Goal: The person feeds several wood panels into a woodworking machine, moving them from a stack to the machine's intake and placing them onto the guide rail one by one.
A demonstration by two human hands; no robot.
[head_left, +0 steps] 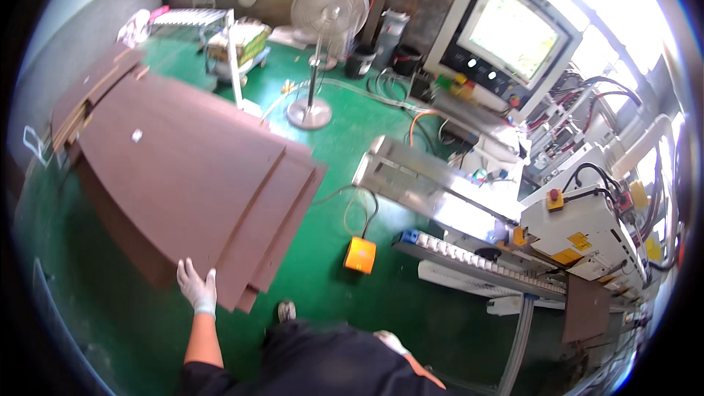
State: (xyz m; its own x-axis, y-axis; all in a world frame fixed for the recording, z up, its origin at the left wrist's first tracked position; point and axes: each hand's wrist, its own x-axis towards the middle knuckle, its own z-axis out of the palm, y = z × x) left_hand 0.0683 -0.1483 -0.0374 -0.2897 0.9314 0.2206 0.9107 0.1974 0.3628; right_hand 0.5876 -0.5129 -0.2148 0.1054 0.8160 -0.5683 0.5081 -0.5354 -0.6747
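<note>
My left hand (198, 290), in a white glove, is at the near edge of a stack of large brown boards (183, 154). Its fingers are stretched and apart, with the tips by the top board's edge; whether they touch it is unclear. Close against my dark clothing, my right hand (391, 342) also wears a white glove. Its fingers are mostly hidden, and nothing held shows there. The stacked boards lie unevenly, stepping out at their right end, and a small white scrap (137, 135) rests on top.
An orange foot pedal (360, 255) with a cable sits on the green floor (323, 220). Beyond stands a pedestal fan (330, 11). On my right are a machine with a roller rail (477, 264), a control screen (513, 29) and a brown panel (587, 310).
</note>
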